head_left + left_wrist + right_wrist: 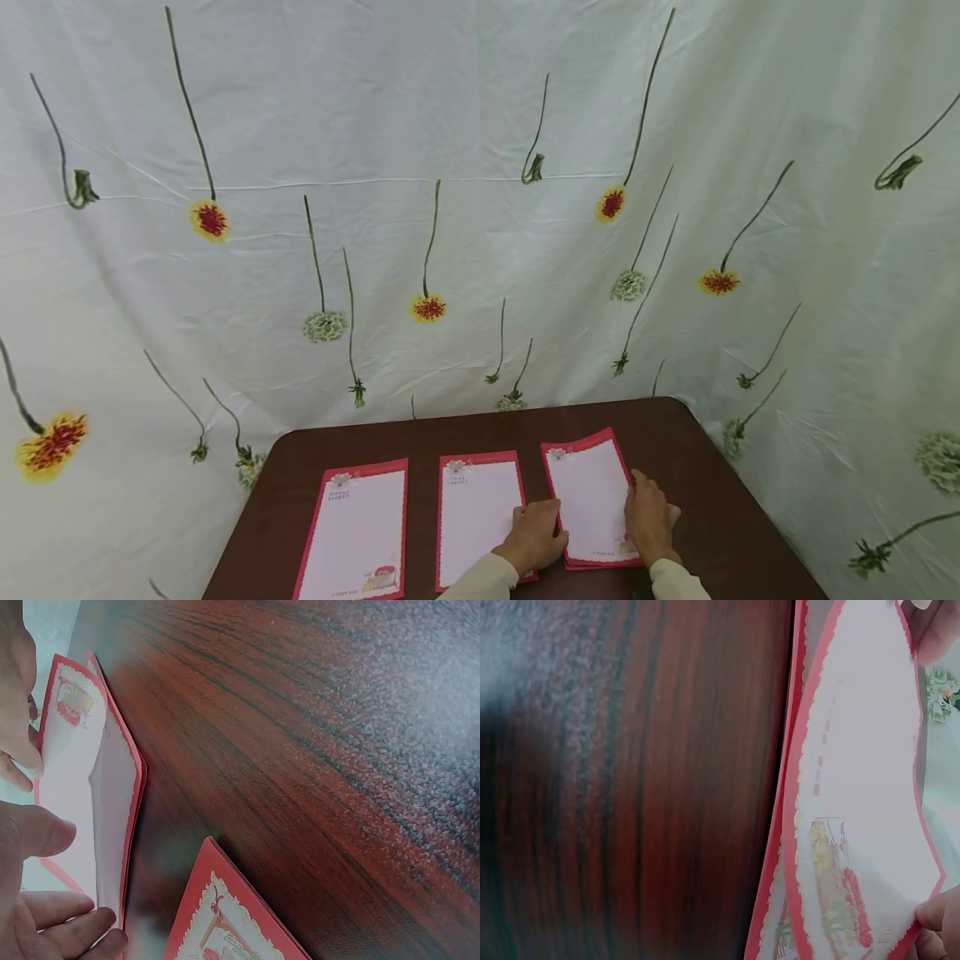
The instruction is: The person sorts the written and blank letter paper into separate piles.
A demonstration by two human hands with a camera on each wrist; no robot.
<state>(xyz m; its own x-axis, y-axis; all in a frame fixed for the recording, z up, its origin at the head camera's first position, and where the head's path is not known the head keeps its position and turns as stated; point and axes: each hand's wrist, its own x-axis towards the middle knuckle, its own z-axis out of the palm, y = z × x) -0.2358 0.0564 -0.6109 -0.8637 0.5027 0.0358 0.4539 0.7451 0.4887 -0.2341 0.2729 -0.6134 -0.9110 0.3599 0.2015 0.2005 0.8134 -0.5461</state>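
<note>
A white sheet of notepaper with a red border lies at the right of the table, lifted and bowed above more red-edged paper. My left hand holds its left edge, the thumb over the sheet and the other fingers curled along the side. At the opposite edge, my right hand pinches the sheet; in the right wrist view its thumb presses near a corner with fingers underneath. A picture is printed at the sheet's lower end.
Two similar red-bordered stacks, the middle one and the left one, lie on the dark wooden table. Some handwriting marks their top left. A white curtain with printed flowers hangs behind the table.
</note>
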